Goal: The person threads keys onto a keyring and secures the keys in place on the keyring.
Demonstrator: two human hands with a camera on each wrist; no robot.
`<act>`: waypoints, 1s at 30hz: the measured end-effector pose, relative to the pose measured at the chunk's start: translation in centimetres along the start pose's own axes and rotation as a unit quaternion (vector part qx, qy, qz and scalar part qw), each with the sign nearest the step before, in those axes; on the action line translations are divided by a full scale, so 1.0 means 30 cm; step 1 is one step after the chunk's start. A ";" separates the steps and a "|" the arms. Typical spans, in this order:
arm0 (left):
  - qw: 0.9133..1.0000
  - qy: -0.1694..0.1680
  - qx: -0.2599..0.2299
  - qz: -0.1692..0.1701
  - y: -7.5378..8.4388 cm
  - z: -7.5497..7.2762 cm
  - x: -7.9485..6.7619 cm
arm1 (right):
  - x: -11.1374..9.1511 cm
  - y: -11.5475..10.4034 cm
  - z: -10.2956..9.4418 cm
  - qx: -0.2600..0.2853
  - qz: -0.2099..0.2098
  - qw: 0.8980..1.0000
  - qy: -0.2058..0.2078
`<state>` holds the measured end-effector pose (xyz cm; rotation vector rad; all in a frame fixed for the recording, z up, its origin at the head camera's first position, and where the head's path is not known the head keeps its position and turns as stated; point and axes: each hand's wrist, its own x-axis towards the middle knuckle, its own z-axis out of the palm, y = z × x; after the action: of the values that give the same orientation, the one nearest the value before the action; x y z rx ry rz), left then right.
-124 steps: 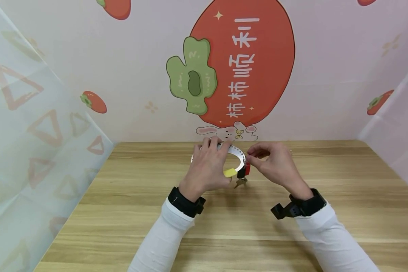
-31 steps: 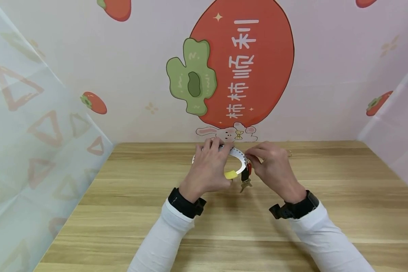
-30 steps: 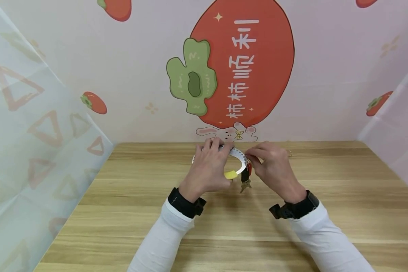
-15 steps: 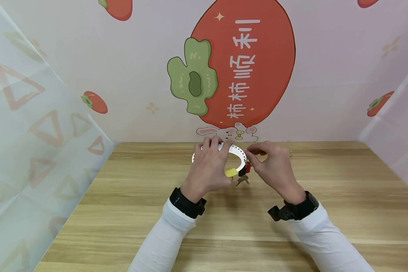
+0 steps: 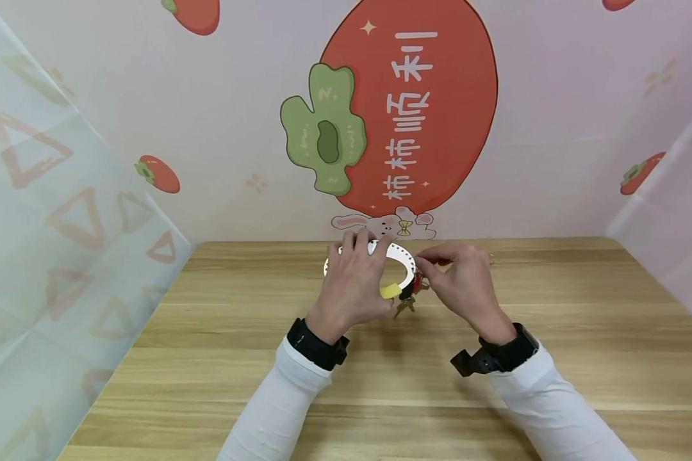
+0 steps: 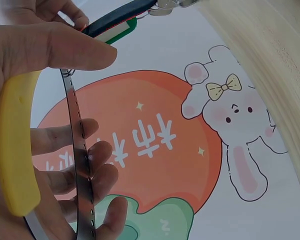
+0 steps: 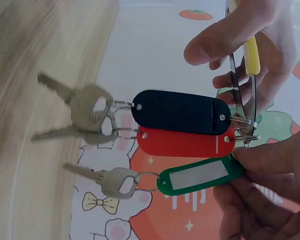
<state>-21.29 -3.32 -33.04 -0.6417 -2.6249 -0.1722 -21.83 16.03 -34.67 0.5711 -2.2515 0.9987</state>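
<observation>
My left hand (image 5: pixel 352 285) holds a white-looking metal ring (image 5: pixel 402 253) punched with small holes along its band. The ring's yellow grip (image 6: pixel 15 145) lies against the palm, with the fingers spread through and around the band. At the ring's right side my right hand (image 5: pixel 467 278) pinches the ring end of a green key tag (image 7: pixel 200 176), which carries a white label and a key (image 7: pixel 116 184). Beside it a black key tag (image 7: pixel 175 112) and a red key tag (image 7: pixel 185 143) hang from the metal ring by small split rings, each with a key. Fingertips hide the green tag's own split ring.
Both hands are above a wooden table (image 5: pixel 380 384). A printed backdrop (image 5: pixel 236 128) stands along its far edge, and a pale side sheet (image 5: pixel 46 256) borders the left. A small shiny thing (image 5: pixel 492 258) lies behind the right hand.
Over the last second the hanging keys and tags have swung left and slightly up, under the metal ring. The right hand's fingers have shifted slightly at the ring's edge; the left hand stays nearly still.
</observation>
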 end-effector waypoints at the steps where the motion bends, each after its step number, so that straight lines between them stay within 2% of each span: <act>1: 1.000 -0.001 0.000 0.001 0.000 0.000 0.000 | 0.000 0.001 0.001 -0.004 -0.011 1.000 0.006; 7: 1.000 -0.014 -0.001 0.005 0.002 -0.001 0.000 | -0.001 0.009 0.008 -0.040 -0.091 0.995 0.014; 13: 1.000 -0.022 -0.013 0.009 -0.001 -0.001 -0.003 | -0.002 0.008 0.002 -0.078 -0.122 0.989 -0.019; 21: 0.999 -0.043 -0.034 0.003 -0.003 -0.004 -0.004 | 0.004 0.011 -0.009 -0.078 -0.122 0.988 -0.046; 26: 0.996 -0.067 -0.050 -0.006 -0.006 -0.008 -0.006 | 0.007 0.015 -0.015 -0.060 -0.108 0.991 -0.049; 30: 0.996 -0.069 -0.052 -0.008 -0.011 -0.009 -0.005 | 0.008 0.017 -0.019 -0.051 -0.088 0.993 -0.060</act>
<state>-21.22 -3.73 -32.86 -0.6898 -2.7685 -0.2792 -22.11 16.74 -34.46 0.7874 -2.2939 0.7770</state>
